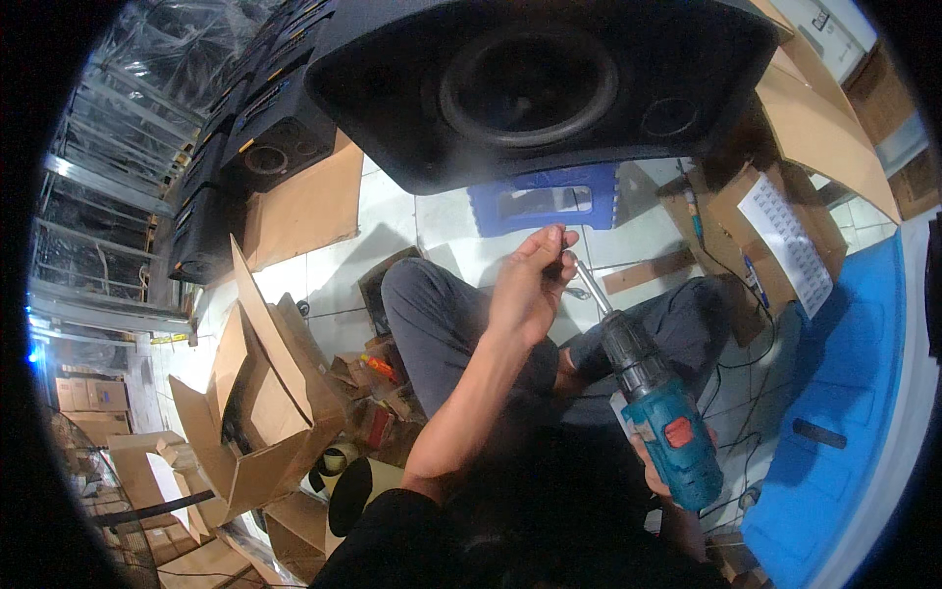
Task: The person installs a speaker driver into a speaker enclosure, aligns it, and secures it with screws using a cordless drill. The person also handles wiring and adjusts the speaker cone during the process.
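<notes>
My right hand (655,473) grips the handle of a teal and black cordless drill (659,412), which points up and to the left. My left hand (531,280) reaches to the tip of the drill's long silver bit (591,286), fingers pinched together around something small there; I cannot tell what it is. A large black speaker cabinet (549,83) with a round woofer hangs over my knees just above the bit. My grey trouser legs (432,324) lie below both hands.
A blue plastic stool (545,201) stands behind the cabinet. Open cardboard boxes (260,402) crowd the left floor. More black speakers (265,137) line the back left. A blue surface (844,393) and cardboard with a printed sheet (785,236) are at right. Cables trail on the white tiles.
</notes>
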Tool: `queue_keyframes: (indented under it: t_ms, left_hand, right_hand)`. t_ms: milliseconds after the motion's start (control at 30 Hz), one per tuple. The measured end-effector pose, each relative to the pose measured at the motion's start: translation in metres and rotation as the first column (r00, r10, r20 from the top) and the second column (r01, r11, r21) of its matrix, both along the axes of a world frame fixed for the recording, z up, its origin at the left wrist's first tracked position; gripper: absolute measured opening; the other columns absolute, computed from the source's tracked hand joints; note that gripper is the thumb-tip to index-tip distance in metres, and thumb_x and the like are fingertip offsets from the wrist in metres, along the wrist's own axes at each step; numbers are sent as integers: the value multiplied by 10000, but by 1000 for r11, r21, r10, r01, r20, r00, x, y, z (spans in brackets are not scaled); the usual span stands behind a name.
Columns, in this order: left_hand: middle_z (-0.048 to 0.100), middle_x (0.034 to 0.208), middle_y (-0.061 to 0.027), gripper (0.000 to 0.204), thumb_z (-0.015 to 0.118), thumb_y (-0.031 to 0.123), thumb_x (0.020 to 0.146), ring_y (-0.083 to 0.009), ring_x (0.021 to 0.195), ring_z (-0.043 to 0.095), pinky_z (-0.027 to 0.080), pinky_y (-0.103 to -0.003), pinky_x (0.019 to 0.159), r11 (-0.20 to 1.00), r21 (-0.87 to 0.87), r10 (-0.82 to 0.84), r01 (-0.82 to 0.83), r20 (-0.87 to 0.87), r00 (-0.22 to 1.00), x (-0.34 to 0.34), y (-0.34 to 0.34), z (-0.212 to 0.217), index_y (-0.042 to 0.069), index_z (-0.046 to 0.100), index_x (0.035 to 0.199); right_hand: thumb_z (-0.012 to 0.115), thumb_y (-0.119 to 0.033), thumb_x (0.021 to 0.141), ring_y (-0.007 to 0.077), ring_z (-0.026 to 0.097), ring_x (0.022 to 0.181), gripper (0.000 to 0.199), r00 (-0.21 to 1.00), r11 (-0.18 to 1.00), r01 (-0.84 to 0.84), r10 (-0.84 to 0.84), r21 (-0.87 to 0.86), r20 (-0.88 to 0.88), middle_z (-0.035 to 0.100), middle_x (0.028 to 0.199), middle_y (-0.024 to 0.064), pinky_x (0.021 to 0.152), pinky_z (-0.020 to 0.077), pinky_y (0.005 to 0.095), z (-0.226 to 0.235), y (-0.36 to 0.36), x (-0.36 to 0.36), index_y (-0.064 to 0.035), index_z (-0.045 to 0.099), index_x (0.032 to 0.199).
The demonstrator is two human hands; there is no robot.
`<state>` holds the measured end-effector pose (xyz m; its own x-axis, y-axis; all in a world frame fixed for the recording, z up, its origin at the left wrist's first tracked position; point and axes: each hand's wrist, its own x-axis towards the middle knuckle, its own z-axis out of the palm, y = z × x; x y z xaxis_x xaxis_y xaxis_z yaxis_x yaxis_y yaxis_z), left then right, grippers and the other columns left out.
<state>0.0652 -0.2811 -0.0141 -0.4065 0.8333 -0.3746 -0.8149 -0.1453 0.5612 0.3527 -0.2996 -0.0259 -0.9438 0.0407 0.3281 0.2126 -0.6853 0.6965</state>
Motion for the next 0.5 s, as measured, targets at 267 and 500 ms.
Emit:
queue_keyframes:
  t_ms: [267, 500]
  left_hand:
    - [646, 1000, -56, 182, 666, 160, 951, -105, 730, 551, 471, -231, 676, 998, 62, 7, -14, 124, 992, 4, -1, 16, 35, 619, 1075]
    - [647, 985, -29, 183, 668, 158, 949, -89, 725, 542, 477, -209, 669, 998, 66, -22, 7, 229, 973, 2, -4, 15, 48, 628, 1089]
  right_hand:
    - [654, -436, 888, 159, 568, 820, 909, 786, 827, -453, 195, 332, 587, 578, 1061, 113, 666, 479, 289, 10, 18, 21, -29, 151, 1527]
    - [721, -334, 877, 115, 566, 645, 946, 711, 815, -478, 141, 328, 689, 581, 911, 69, 524, 487, 245, 8, 17, 26, -32, 109, 1533]
